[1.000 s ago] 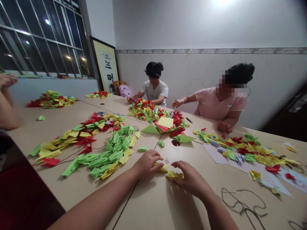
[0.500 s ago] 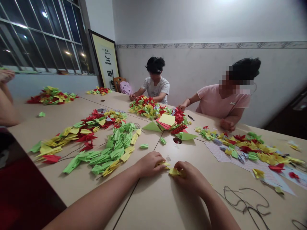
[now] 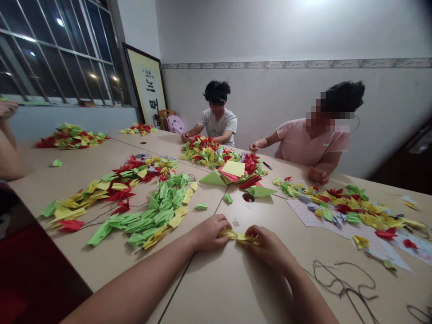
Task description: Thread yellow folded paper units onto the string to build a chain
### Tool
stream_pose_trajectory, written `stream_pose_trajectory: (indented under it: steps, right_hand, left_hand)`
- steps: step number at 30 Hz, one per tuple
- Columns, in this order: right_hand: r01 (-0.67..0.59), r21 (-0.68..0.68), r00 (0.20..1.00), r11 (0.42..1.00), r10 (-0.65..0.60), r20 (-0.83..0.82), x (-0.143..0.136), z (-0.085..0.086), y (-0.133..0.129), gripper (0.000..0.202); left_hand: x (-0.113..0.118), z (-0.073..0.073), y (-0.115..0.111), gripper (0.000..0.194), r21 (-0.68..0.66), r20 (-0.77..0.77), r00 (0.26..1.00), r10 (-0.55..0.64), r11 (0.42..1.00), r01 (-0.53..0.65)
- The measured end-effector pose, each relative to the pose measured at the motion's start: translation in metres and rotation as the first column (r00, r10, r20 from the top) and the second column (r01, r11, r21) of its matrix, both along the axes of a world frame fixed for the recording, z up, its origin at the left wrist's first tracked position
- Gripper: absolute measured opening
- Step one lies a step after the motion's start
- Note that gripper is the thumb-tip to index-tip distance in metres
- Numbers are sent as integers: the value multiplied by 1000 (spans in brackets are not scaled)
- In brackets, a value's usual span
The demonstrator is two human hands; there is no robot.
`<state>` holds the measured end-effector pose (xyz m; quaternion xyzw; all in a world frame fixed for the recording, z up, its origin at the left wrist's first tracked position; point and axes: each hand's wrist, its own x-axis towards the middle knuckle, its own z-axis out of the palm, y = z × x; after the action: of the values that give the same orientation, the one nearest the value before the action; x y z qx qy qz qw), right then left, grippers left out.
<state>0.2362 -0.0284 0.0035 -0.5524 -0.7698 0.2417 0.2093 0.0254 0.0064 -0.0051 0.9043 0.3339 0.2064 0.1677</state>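
Note:
Over the middle of the table (image 3: 216, 288), my left hand (image 3: 212, 232) is closed on a yellow folded paper piece (image 3: 228, 233). My right hand (image 3: 266, 245) grips another yellow folded paper piece (image 3: 245, 238) just to the right. The inner ends of both pieces meet between my hands. From beside my right forearm, a dark cord (image 3: 344, 288) runs in loose loops across the table. Left of my hands lies a string of green folded pieces (image 3: 165, 202) edged with yellow ones. Two loose green pieces, one of them this green piece (image 3: 201, 206), lie beyond my left hand.
A mixed pile (image 3: 205, 150) and stacked paper squares (image 3: 234, 168) are further back. Another colourful string (image 3: 351, 207) lies over printed sheets (image 3: 303, 213) at right. Two people sit across the table; another person's arm (image 3: 10, 153) is at far left. A pen (image 3: 267, 165) lies near the far edge.
The two yellow pieces have come together between my hands, with my right hand's piece turned more level. The person in pink has drawn a hand back slightly from the red pieces.

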Motion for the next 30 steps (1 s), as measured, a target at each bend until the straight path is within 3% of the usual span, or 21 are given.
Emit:
stream_pose_trajectory:
  steps: [11, 24, 27, 30]
  right_hand:
    - [-12, 152, 1000, 988, 12, 3, -11, -11, 1, 12]
    - [-45, 221, 998, 974, 34, 53, -24, -18, 1, 9]
    - [-54, 238, 998, 970, 43, 50, -26, -9, -2, 10]
    - [-35, 312, 996, 949, 59, -67, -14, 16, -7, 15]
  left_hand:
    - [-3, 2, -2, 23, -70, -44, 999, 23, 997, -26]
    - [-3, 0, -1, 31, -66, 36, 989, -140, 988, 142]
    - [-3, -1, -1, 30, -63, 23, 991, -135, 989, 137]
    - [-3, 0, -1, 28, -63, 8, 994, -109, 992, 110]
